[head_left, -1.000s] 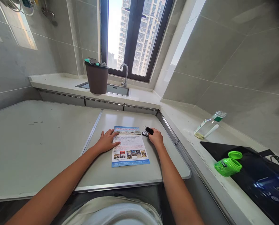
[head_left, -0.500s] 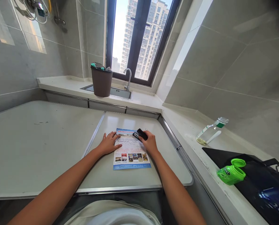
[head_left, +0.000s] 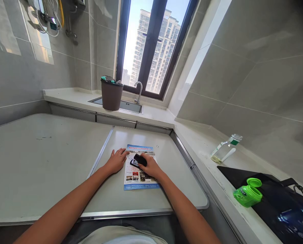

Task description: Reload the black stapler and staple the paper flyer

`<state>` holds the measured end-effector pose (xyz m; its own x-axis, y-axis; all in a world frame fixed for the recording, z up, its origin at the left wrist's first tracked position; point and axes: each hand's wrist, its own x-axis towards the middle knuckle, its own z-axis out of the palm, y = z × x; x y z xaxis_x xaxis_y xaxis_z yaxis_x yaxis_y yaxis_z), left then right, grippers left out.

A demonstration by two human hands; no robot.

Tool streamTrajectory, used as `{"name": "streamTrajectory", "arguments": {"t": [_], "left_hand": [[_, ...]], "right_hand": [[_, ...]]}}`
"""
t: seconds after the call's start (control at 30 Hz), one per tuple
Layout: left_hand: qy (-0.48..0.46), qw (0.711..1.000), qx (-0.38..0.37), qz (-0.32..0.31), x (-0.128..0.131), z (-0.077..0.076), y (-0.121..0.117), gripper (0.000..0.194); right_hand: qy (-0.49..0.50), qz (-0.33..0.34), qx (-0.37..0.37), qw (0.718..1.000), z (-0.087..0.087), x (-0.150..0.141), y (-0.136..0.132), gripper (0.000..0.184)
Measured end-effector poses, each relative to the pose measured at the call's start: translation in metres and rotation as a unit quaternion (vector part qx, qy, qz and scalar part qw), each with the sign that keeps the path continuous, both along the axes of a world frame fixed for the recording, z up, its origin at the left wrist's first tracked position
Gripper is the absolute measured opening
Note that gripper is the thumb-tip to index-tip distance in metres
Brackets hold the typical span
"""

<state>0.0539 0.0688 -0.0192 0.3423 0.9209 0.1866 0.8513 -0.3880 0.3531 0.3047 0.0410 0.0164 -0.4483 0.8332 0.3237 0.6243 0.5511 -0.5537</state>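
Left hand (head_left: pixel 117 161) spread, touching flyer (head_left: pixel 131 173); right hand (head_left: pixel 150 166) pinching black object (head_left: pixel 140 159); green tub (head_left: pixel 247 196) reads "MINT"

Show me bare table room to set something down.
Mostly bare: the white tabletop panel left of the silver metal seam; also the strip between the blue-edged paper sheet and silver rail. Crowded: the sheet, with left hand at its edge, right hand over it holding a black stapler-like tool.

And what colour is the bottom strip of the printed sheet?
The bottom strip is blue, as the head view shows.
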Motion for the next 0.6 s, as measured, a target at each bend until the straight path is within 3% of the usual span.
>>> {"name": "streamTrajectory", "arguments": {"t": [0.13,0.3,0.47,0.6], "left_hand": [[0.012,1.000,-0.006,-0.002,0.000,0.004,-0.002,0.046],[0.003,1.000,-0.004,-0.001,0.000,0.003,-0.003,0.045],[-0.016,1.000,0.001,0.001,-0.001,-0.001,-0.002,0.043],[-0.059,0.998,-0.008,0.004,-0.002,0.003,-0.002,0.040]], "right_hand": [[-0.004,0.009,-0.016,1.000,0.003,0.014,-0.001,0.019],[-0.004,-0.015,-0.027,1.000,0.001,0.059,-0.008,0.016],[0.019,-0.068,-0.047,0.996,-0.006,0.101,-0.007,0.034],[0.028,-0.060,-0.062,0.996,-0.006,0.110,-0.006,0.037]]}}
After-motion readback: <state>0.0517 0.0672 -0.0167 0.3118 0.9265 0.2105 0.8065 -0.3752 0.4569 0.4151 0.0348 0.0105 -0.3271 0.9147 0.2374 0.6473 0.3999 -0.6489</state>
